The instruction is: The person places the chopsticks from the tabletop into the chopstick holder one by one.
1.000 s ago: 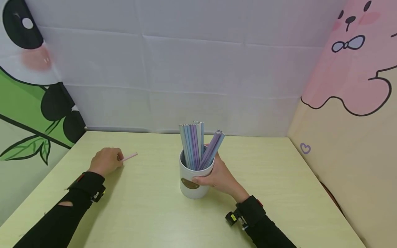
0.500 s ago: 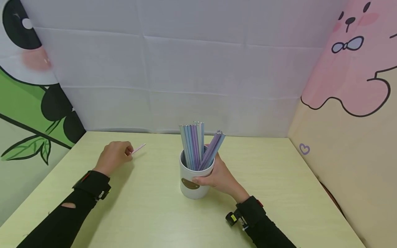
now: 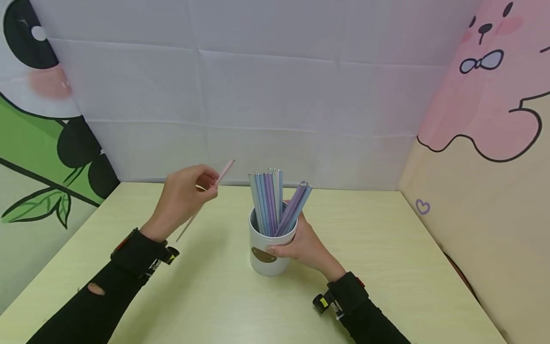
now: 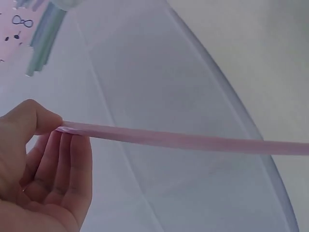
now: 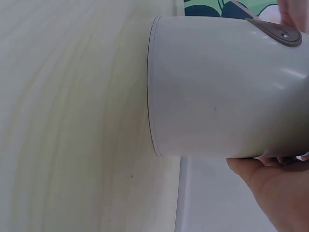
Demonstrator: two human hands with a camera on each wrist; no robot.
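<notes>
1. The left hand is hovering above the counter, at about 10 o'clock from the white cup, with the black-sleeved forearm rising from the lower left corner of the head view toward it.
2. That hand is pinching a pink straw between the thumb and the fingers; the fingers are lying nearly straight under the straw's end in the left wrist view, while the thumb is pressing down on top.
3. The pink straw is slanting through the air, its upper tip pointing toward 1 o'clock and sitting just beside the bundle in the cup, its lower end trailing down toward 7 o'clock past the wrist.
4. The right hand is curling round the white cup from the 3 o'clock side, thumb lying across the front wall near the brown label, fingers wrapping behind.
5. The white cup is standing upright on the counter near its middle, and the right forearm is coming in from 5 o'clock.
6. Blue and purple straws are standing in the cup, one cluster upright, another leaning toward 1 o'clock.
</notes>
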